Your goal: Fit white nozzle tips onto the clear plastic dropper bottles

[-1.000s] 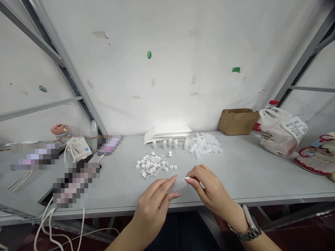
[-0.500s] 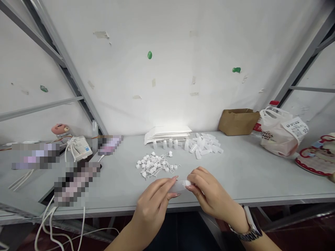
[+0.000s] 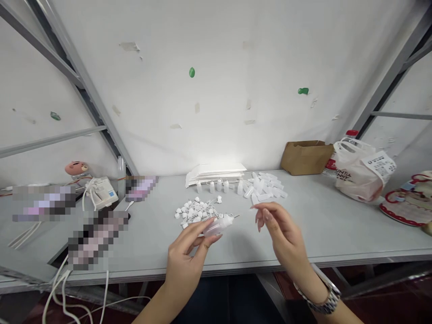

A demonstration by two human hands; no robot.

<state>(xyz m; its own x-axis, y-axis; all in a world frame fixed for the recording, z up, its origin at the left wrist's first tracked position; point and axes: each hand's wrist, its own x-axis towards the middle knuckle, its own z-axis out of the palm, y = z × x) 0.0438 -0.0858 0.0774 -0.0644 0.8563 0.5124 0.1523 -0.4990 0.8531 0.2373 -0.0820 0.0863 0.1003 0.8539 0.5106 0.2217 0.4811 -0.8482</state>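
My left hand (image 3: 191, 252) is closed on a small translucent squeeze bottle (image 3: 213, 227), gripping its body between thumb and fingers. The bottle lies tilted toward the right and has a white cap with a thin, needle-like tip. To the right of that tip, my right hand (image 3: 281, 229) hangs over the table with its fingers bent but apart, and nothing shows in it. Behind the held bottle is a pile of white caps (image 3: 195, 208) with thin straps. Several capped bottles (image 3: 226, 186) stand upright farther back, beside a heap of uncapped bottles (image 3: 266, 185).
Flat white packets (image 3: 216, 173) are stacked against the wall. An open cardboard box (image 3: 305, 157), a plastic bag (image 3: 357, 171) and a red-trimmed item (image 3: 405, 209) sit at the right. White cables (image 3: 64, 292) and a power strip (image 3: 103, 191) occupy the left.
My right hand has let go of the bottle's cap end and moved right and up. The bottle, still in my left hand, has shifted left and slightly up, showing its tip.
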